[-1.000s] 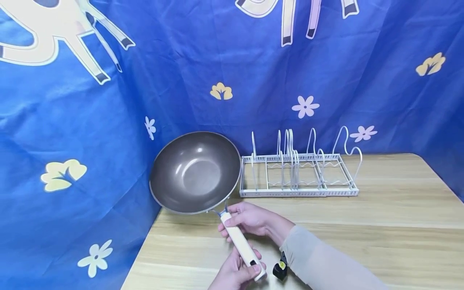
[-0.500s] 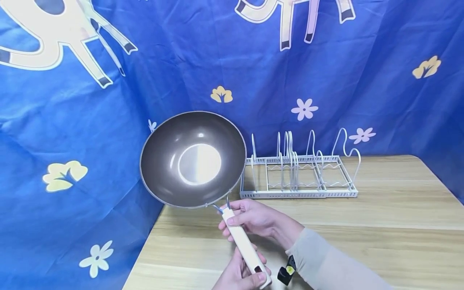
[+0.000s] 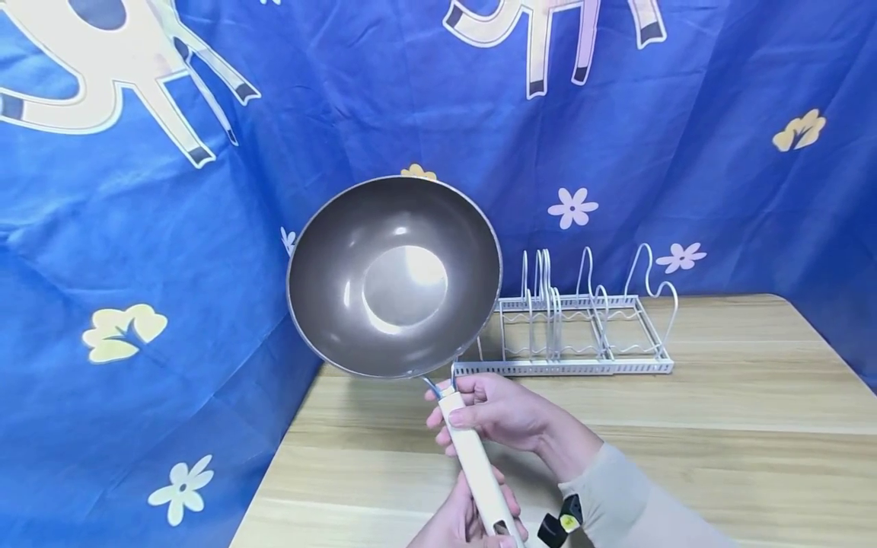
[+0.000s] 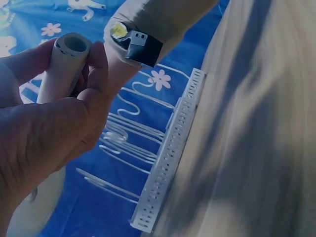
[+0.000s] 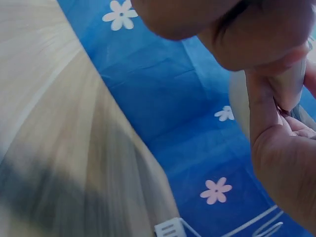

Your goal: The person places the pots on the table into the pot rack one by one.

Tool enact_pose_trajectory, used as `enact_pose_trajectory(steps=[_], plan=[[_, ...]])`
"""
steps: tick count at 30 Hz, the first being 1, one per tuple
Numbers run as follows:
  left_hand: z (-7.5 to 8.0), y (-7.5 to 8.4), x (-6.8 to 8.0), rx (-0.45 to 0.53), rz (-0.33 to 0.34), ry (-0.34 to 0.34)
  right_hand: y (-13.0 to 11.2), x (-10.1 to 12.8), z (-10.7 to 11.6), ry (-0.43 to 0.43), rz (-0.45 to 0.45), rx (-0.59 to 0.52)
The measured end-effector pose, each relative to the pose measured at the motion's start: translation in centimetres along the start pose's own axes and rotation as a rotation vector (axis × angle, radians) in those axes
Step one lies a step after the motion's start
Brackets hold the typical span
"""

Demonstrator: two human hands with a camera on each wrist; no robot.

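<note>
A dark-coated wok point(image 3: 404, 289) is held off the table, its inside facing me, in the head view. Its long white handle point(image 3: 473, 464) slants down toward me. My right hand point(image 3: 507, 415) grips the handle near the wok, thumb on top and fingers behind. At the far end, my left hand point(image 3: 466, 514) holds the handle's tip, partly cut off by the lower frame edge. In the left wrist view the hollow handle end point(image 4: 74, 45) shows between the left thumb and fingers. The right wrist view shows the right hand point(image 5: 286, 148) close to the handle.
A white wire pan rack point(image 3: 562, 367) with upright loops stands toward the back of the wooden table point(image 3: 719, 457), partly behind the wok. Blue patterned cloth point(image 3: 205, 304) hangs at the back and sides. A black wrist camera point(image 3: 562, 523) sits on the right sleeve.
Both hands have lifted the wok, first up and slightly left, then up and to the right. It tilts more toward me and now covers the rack's left end. Both hands keep hold of the handle.
</note>
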State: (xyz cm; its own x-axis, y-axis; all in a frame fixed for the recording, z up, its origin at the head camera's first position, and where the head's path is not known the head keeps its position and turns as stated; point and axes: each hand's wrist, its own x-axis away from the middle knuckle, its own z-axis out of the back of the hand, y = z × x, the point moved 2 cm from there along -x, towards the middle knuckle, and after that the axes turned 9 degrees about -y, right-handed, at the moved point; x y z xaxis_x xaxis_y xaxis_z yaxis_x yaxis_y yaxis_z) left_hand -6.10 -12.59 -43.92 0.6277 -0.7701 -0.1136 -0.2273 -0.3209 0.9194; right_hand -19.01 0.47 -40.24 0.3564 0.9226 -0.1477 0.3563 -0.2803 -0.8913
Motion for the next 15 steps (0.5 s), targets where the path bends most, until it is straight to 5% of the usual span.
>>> enact_pose_trajectory(steps=[8,15], plan=[[-0.6,0.4,-0.3,0.06,-0.017,-0.149,-1.3,2.0,-0.1,-0.124,0.103,-0.023],[-1.1,1.1,-1.0,0.044,0.017,-0.219,-0.5,3.0,-0.2,-0.211,0.193,-0.182]])
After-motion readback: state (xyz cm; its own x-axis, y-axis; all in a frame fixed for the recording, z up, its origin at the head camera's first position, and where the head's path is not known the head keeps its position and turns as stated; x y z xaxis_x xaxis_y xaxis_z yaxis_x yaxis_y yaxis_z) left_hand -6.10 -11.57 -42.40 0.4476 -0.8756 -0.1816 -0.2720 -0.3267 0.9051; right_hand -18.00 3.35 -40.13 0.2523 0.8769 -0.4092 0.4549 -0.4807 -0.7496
